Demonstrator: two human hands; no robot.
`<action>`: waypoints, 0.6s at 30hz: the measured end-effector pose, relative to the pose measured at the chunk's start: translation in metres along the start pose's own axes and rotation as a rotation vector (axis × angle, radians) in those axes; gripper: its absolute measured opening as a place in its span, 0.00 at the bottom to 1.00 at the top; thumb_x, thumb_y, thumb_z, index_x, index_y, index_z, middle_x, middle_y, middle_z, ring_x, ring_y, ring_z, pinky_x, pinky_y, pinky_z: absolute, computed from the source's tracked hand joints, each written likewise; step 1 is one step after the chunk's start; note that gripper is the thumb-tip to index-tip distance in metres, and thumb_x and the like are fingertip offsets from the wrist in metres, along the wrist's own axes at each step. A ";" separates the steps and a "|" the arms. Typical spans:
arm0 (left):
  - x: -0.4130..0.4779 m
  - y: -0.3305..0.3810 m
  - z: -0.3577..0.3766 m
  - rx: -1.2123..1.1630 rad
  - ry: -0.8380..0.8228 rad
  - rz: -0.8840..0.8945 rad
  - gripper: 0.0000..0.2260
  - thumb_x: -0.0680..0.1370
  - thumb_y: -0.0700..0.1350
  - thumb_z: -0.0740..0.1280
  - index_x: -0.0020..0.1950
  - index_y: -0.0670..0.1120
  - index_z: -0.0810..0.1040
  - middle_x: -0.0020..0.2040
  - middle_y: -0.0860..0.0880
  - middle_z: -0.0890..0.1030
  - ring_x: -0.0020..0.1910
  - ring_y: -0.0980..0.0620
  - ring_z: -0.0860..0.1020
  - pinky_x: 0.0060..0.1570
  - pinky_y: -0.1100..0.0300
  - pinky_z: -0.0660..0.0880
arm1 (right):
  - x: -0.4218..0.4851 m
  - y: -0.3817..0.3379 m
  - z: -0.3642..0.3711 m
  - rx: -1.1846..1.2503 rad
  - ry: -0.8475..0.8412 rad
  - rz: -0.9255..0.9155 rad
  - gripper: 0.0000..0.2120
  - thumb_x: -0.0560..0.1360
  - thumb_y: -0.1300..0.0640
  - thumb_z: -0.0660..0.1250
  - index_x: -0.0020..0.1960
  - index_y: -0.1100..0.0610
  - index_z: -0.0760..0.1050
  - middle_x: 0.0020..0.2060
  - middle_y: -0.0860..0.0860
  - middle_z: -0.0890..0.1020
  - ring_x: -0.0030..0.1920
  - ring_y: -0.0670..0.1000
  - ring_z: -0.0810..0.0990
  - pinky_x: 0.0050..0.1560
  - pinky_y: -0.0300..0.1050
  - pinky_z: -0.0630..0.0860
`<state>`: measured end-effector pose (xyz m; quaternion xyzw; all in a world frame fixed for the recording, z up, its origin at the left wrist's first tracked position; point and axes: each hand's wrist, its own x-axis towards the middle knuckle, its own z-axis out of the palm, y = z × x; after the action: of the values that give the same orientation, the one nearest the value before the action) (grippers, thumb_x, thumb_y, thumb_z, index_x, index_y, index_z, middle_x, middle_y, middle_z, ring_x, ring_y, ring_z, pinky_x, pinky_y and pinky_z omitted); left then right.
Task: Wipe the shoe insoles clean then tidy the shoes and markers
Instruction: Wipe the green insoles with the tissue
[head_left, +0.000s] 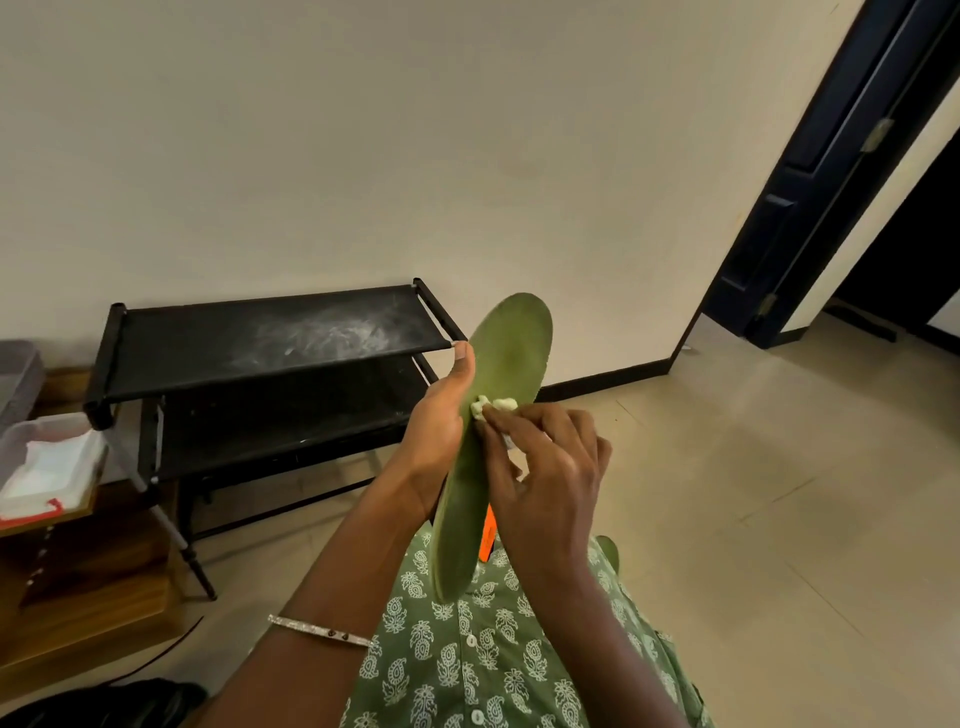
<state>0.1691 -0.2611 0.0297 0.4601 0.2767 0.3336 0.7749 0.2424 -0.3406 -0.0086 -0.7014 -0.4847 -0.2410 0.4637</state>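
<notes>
one insole (506, 353) overlaps black rack (270, 338); right hand (545, 483) pinches wad (498, 404)

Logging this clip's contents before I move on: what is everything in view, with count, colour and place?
insole: one, green, held up in front of the person
wad: one, whitish, on the insole's middle
shoe rack: one, black, against the wall
plastic box: one, clear with white contents, far left
orange object: one, mostly hidden behind the insole, unidentifiable
door: one, dark, upper right
bangle: one, silver, left wrist
left hand: grips the insole's edge
right hand: pinches the wad
</notes>
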 end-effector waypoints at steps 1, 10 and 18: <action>0.001 -0.001 0.000 0.004 -0.007 -0.009 0.32 0.80 0.66 0.56 0.62 0.39 0.81 0.59 0.36 0.82 0.62 0.38 0.80 0.68 0.41 0.72 | 0.000 0.001 -0.001 -0.005 0.003 -0.010 0.07 0.75 0.51 0.73 0.51 0.50 0.85 0.46 0.45 0.82 0.49 0.48 0.74 0.50 0.46 0.66; 0.000 0.000 0.001 0.035 -0.098 -0.007 0.30 0.82 0.64 0.52 0.66 0.42 0.78 0.55 0.40 0.84 0.44 0.42 0.85 0.36 0.45 0.81 | 0.036 0.025 0.004 -0.082 0.054 0.068 0.06 0.75 0.49 0.71 0.49 0.48 0.85 0.42 0.44 0.82 0.48 0.52 0.74 0.48 0.48 0.64; 0.002 0.000 -0.005 -0.078 -0.031 -0.046 0.29 0.81 0.63 0.56 0.63 0.40 0.80 0.58 0.39 0.83 0.61 0.40 0.81 0.57 0.50 0.79 | 0.004 0.007 -0.005 -0.018 -0.002 -0.033 0.06 0.75 0.50 0.72 0.50 0.50 0.85 0.44 0.43 0.83 0.48 0.48 0.74 0.50 0.46 0.63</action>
<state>0.1664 -0.2573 0.0272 0.4282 0.2621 0.3190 0.8038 0.2510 -0.3435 -0.0061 -0.6975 -0.4946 -0.2525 0.4529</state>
